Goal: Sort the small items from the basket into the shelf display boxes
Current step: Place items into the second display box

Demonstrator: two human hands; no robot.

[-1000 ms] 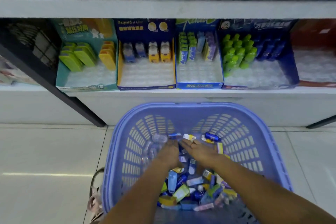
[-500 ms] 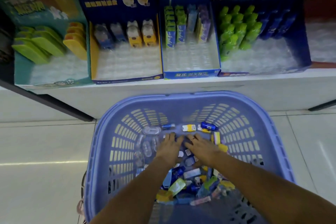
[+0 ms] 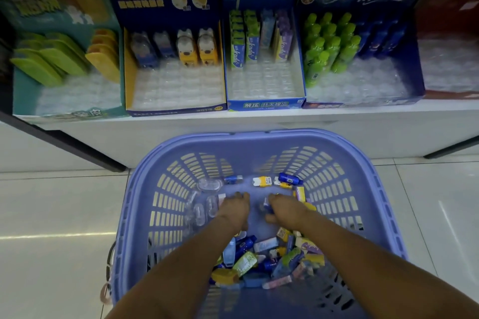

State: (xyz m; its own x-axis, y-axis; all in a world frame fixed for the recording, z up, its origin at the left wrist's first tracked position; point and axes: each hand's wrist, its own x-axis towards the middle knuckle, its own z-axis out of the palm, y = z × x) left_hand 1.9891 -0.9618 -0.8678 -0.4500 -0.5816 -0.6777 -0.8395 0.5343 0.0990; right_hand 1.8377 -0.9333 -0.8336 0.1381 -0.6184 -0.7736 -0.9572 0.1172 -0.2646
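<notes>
A purple plastic basket (image 3: 259, 137) stands on the floor below the shelf. Both of my hands are inside it. My left hand (image 3: 234, 208) has its fingers curled downward beside clear plastic capsules (image 3: 204, 208); what lies under it is hidden. My right hand (image 3: 285, 208) pinches a small blue item (image 3: 267, 206). A pile of small coloured items (image 3: 259, 261) fills the basket's near part. A yellow-white item (image 3: 263, 181) and a blue bottle-shaped item (image 3: 290, 179) lie at the far side. On the shelf stand a teal box (image 3: 67, 112), a navy box (image 3: 176, 111), a blue box (image 3: 264, 105) and a dark blue box (image 3: 363, 104).
A red box (image 3: 451, 94) sits at the shelf's right end. A black shelf post (image 3: 77, 146) slants down to the floor at left, another (image 3: 451, 149) at right. Pale floor tiles (image 3: 51, 215) surround the basket. A strap (image 3: 106, 292) hangs by its left side.
The view has moved closer to the shelf and basket. My hands, side by side on the items before, have drawn apart, and my right hand now holds a small blue item.
</notes>
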